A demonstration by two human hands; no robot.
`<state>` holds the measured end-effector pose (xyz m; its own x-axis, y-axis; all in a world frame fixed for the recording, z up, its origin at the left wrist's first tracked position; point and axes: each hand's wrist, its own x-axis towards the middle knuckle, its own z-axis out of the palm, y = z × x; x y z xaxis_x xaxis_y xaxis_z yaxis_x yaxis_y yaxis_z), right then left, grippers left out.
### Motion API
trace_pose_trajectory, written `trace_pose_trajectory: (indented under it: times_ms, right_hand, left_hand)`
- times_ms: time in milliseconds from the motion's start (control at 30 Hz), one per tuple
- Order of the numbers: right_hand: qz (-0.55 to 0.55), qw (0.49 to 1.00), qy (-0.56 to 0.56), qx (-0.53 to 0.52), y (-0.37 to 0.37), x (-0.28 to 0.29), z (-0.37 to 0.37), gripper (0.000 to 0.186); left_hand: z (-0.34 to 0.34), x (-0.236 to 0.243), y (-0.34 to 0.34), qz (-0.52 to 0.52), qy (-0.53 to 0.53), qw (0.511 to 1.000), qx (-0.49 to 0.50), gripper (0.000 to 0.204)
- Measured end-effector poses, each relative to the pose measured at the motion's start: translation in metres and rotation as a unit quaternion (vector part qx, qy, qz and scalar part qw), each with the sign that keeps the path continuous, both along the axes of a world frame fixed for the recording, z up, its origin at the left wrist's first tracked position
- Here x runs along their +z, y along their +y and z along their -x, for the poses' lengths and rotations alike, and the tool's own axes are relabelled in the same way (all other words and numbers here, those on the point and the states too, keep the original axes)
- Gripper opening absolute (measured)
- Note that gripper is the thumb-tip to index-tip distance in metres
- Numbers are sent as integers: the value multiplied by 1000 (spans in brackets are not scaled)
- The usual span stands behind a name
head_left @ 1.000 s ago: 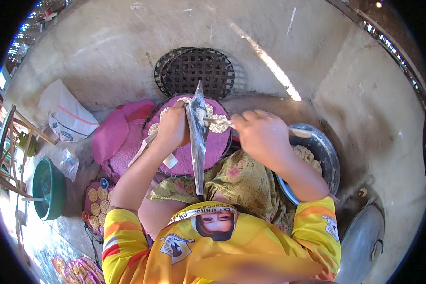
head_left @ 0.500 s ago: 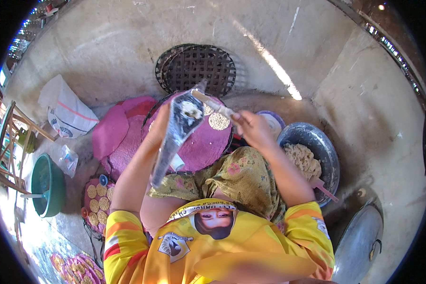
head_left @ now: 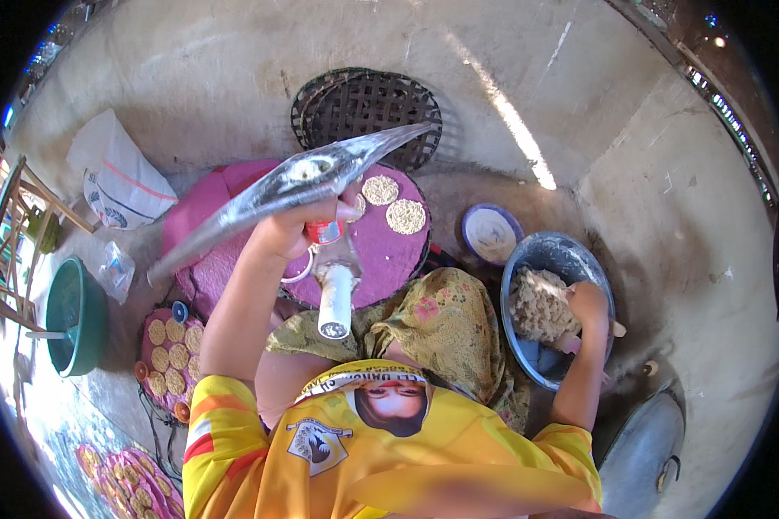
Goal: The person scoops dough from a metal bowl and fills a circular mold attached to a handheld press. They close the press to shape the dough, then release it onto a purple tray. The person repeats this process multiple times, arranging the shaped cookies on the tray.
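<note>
My left hand (head_left: 307, 216) is closed around a long metal hand press (head_left: 251, 206), lifted and tilted above a round tray with a pink cloth (head_left: 376, 268). Pale dough (head_left: 307, 169) sits in the hollow at the press's middle. A white tube (head_left: 335, 303) hangs below that hand. On the pink cloth lie several flat, round, strand-textured dough cakes (head_left: 405, 216). My right hand (head_left: 589, 304) reaches into a grey-blue basin (head_left: 512, 333) and touches the dough mass (head_left: 537, 303). Its fingers close on a wooden stick (head_left: 618, 329), whose end sticks out past the wrist.
A blue-rimmed bowl of whitish contents (head_left: 492, 234) stands beside the basin. Woven trays (head_left: 368, 112) lean on the wall. To the left are a white sack (head_left: 121, 177), a green tub (head_left: 76, 316) and a smaller tray of cakes (head_left: 173, 356). A metal lid (head_left: 645, 458) lies at lower right.
My right hand has moved from above the press down to the right into the basin, with the wooden stick. My left hand has turned the press flatter, showing the white tube below.
</note>
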<state>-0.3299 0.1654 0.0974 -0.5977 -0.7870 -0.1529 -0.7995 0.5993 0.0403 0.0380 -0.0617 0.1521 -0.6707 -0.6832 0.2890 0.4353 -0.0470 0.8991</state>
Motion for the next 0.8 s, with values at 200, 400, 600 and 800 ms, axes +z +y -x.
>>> trace_pose_trajectory:
  times_ms: [200,400,600,800]
  right_hand:
    - [287,809,-485,166,-45,-50,-66,32]
    - [223,471,-838,163,-106,-29,-168,55]
    - [254,165,-949,91,-141,-22,-173,46]
    - [376,394,-839,-5,-156,-4,-199,47]
  left_hand:
    - [50,-11,31,-106,161,963,-188,25]
    - [52,-18,41,-161,221,952,-136,27]
    - [-14,-45,17,119,-149,953,235,36]
    - [-29,-73,21,431,-227,797,356,29]
